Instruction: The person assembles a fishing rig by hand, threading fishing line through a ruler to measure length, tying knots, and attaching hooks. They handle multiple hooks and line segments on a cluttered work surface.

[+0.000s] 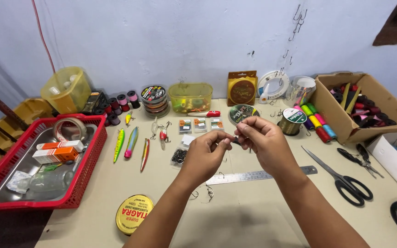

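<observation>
Our hands pinch a small dark piece over the table

We see the left hand (206, 151) and right hand (263, 140) meet mid-table – fingertips clenched on the small dark piece (234, 140) – above the steel ruler (258, 176), scissors (341, 177) lying right.

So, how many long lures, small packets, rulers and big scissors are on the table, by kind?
Long lures: 3
Small packets: 3
Ruler: 1
Big scissors: 1
Total: 8
</observation>
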